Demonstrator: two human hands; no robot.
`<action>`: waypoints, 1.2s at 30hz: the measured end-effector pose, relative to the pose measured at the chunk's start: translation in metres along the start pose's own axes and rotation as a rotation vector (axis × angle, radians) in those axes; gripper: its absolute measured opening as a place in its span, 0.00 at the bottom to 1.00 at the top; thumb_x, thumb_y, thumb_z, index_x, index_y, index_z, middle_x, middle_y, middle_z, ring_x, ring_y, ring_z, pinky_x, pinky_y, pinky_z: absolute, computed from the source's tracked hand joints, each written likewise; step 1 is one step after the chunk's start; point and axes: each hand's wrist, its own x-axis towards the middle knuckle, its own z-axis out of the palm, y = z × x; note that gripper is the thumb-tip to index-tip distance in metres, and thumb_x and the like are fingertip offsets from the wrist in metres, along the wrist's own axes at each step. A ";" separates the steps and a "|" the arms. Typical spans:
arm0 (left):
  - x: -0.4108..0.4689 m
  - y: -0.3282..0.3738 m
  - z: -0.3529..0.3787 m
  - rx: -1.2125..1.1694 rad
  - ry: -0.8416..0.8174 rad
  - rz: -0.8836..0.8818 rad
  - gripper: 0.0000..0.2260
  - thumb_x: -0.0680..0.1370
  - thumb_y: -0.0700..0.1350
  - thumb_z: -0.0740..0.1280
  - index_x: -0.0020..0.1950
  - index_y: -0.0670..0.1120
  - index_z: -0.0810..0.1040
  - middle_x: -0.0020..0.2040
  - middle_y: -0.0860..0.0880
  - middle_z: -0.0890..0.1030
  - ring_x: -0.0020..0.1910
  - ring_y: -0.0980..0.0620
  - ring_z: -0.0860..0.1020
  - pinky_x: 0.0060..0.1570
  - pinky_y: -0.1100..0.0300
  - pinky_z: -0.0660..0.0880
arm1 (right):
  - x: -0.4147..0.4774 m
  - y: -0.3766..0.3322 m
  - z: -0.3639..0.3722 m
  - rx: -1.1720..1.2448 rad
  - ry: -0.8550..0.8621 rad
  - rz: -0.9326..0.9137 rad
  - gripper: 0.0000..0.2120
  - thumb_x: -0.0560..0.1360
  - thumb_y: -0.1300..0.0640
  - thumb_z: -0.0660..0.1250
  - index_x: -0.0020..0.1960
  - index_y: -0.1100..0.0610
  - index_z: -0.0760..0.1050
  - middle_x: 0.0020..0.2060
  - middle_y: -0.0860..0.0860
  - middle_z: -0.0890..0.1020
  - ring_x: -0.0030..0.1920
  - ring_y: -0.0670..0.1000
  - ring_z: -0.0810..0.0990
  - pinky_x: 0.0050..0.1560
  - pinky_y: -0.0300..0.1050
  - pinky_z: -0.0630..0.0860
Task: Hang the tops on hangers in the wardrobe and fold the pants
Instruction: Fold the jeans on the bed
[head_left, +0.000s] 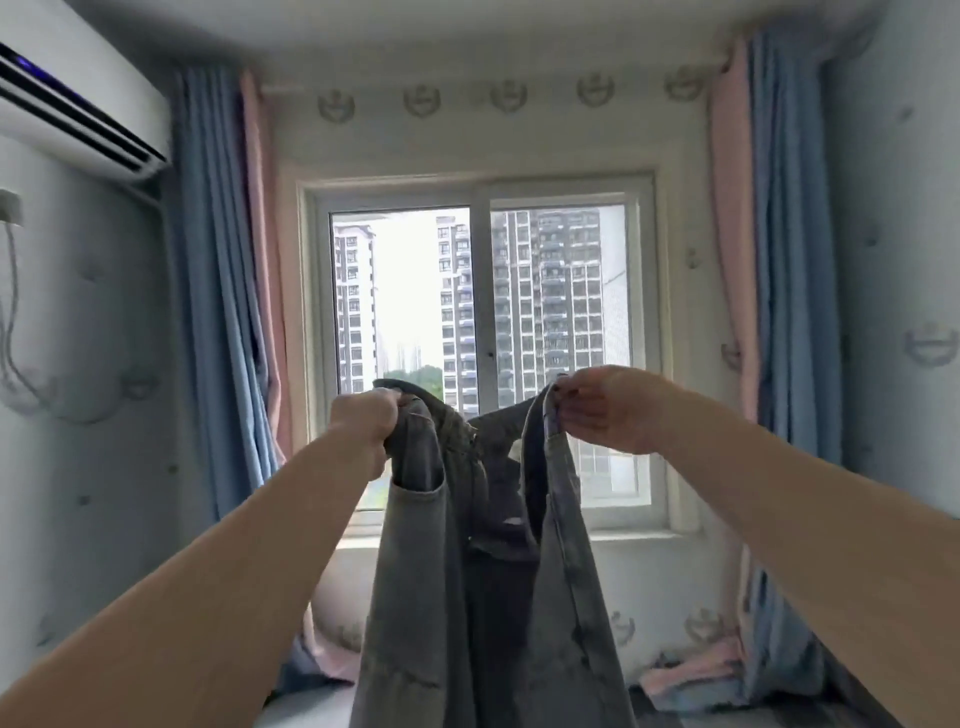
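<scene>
A pair of grey washed jeans (415, 597) hangs in the air in front of me, waistband up, legs dropping below the bottom of the view. My left hand (363, 423) grips the left side of the waistband in a fist. My right hand (605, 408) pinches the right side of the waistband between thumb and fingers. Both arms are stretched forward at about chest height. The waistband sags open between the two hands, showing the dark inside of the jeans. No hangers, tops or wardrobe are in view.
A window (483, 322) faces me, with blue and pink curtains (228, 270) on both sides, their hems piled on the floor at the right (696, 670). An air conditioner (78, 104) is mounted high on the left wall.
</scene>
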 end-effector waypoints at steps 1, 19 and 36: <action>-0.005 0.014 0.008 -0.011 -0.027 0.040 0.08 0.79 0.36 0.69 0.58 0.38 0.80 0.50 0.37 0.84 0.47 0.40 0.84 0.51 0.42 0.82 | 0.002 -0.014 0.007 -0.037 -0.007 -0.047 0.07 0.78 0.63 0.68 0.41 0.60 0.79 0.36 0.55 0.82 0.36 0.51 0.82 0.44 0.45 0.83; -0.065 0.068 0.054 0.025 -0.473 0.336 0.19 0.74 0.29 0.68 0.63 0.43 0.78 0.53 0.44 0.85 0.45 0.45 0.84 0.42 0.54 0.80 | -0.004 -0.111 0.075 -0.281 -0.066 -0.303 0.04 0.74 0.64 0.72 0.41 0.63 0.81 0.33 0.56 0.85 0.33 0.51 0.85 0.38 0.44 0.84; -0.032 0.074 0.017 -0.134 -0.391 0.317 0.20 0.76 0.25 0.63 0.59 0.45 0.81 0.51 0.44 0.87 0.47 0.41 0.86 0.42 0.50 0.83 | 0.009 0.031 -0.015 0.077 -0.318 0.002 0.34 0.68 0.32 0.74 0.65 0.55 0.80 0.64 0.59 0.81 0.64 0.63 0.80 0.62 0.60 0.78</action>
